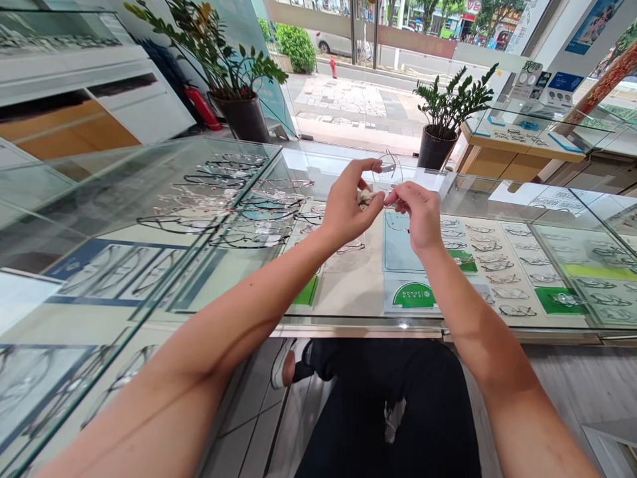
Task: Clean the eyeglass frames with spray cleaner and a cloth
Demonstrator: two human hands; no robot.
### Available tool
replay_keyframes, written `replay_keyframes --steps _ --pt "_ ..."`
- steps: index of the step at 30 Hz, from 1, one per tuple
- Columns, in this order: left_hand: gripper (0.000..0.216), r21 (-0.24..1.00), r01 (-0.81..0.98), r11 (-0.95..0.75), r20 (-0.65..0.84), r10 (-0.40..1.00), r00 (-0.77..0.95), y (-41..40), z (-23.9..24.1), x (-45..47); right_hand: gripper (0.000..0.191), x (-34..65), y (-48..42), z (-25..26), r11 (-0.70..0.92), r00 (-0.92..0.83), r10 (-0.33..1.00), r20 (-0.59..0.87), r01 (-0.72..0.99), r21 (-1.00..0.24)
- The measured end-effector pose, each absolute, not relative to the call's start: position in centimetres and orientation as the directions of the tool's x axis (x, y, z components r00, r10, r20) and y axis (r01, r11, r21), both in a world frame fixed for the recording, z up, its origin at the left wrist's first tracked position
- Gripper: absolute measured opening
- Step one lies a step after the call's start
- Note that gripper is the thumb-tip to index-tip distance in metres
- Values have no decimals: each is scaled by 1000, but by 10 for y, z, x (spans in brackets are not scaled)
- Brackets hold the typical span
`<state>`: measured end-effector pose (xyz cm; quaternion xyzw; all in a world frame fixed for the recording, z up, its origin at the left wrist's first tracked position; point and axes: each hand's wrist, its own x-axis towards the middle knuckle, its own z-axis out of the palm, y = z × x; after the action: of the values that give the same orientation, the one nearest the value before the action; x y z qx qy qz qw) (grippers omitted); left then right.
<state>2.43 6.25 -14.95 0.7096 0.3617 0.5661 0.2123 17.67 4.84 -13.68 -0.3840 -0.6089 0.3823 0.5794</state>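
Both my hands are raised over a glass display counter (348, 318). My left hand (346, 206) is closed, pinching a small pale cloth (365, 196) against a thin-framed pair of glasses (391, 169). My right hand (421, 212) is closed too, its fingertips gripping the same glasses at the frame's lower edge. One lens rises above my fingers. The two hands nearly touch.
Under the glass lie several rows of spectacle frames (239, 212) and green brand cards (414, 295). Another glass case (74, 279) runs along the left. Two potted plants (233, 73) (448, 113) stand by the shop's glass front. My dark-trousered legs (393, 411) sit below the counter.
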Motion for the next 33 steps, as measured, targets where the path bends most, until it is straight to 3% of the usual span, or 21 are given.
replay_keyframes --steps 11,33 --pt "55 688 297 -662 670 737 91 64 -152 24 40 174 45 -139 459 -79 888 453 95 -883" --pt "59 827 174 -535 524 845 106 67 -162 25 31 167 38 -140 433 -82 899 430 305 -848"
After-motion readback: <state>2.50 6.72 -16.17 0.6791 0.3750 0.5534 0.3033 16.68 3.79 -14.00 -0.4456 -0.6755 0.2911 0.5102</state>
